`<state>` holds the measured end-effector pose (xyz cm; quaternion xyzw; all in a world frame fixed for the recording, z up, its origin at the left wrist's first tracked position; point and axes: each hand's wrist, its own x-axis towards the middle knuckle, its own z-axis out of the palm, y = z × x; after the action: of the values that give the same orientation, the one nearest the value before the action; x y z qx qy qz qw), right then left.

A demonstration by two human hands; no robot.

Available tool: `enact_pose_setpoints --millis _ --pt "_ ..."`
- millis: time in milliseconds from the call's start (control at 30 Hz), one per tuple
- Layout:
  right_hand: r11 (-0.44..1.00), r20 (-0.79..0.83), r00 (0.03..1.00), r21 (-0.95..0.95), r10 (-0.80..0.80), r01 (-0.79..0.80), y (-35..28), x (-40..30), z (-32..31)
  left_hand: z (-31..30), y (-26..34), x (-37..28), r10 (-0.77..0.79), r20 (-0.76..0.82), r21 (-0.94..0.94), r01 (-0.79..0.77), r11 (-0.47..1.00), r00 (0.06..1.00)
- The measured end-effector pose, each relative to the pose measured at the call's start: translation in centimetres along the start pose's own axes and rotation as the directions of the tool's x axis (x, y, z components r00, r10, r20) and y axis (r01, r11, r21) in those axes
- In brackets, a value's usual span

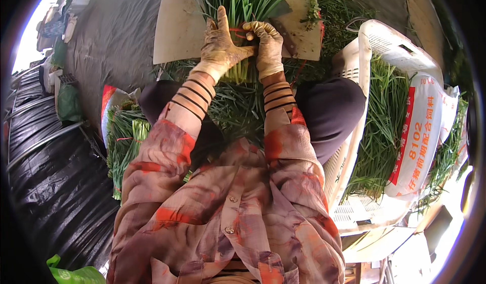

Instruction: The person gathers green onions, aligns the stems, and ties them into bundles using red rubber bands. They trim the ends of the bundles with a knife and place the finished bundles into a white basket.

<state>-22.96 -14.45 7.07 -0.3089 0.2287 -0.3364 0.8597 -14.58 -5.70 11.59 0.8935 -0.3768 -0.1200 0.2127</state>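
A bunch of long green leafy stalks (241, 2), which look like Chinese chives, stands between my hands over a pale board (176, 29). A red tie (238, 30) goes around the bunch. My left hand (224, 46), in a stained glove, presses against the bunch's left side, its thumb reaching across the front and its fingers spread upward. My right hand (267, 42), also gloved, is at the right side with fingers curled and fingertips pinched near the tie; whether they grip its end is hidden. A dark flat piece (283, 33) lies on the board behind my right hand.
On the right, a white plastic basket (364, 67) holds loose green stalks (383, 128) and a printed sack (421, 132). Tied bunches (129, 139) lie in a bag at the left. Leaf scraps (239, 109) cover the ground between my knees. Black sheeting (57, 170) spreads at far left.
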Motion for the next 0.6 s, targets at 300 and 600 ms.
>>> enact_pose_setpoints --millis 300,600 --pt "0.989 0.310 0.947 -0.138 0.087 -0.045 -1.6 -2.2 6.4 -7.7 -6.2 -1.1 0.551 0.096 -0.271 -0.510 0.816 0.829" --pt "0.906 0.298 0.898 -0.371 0.324 -0.204 0.1 3.0 8.7 -5.2 -7.6 0.5 0.182 0.257 0.249 -0.247 0.937 0.949"
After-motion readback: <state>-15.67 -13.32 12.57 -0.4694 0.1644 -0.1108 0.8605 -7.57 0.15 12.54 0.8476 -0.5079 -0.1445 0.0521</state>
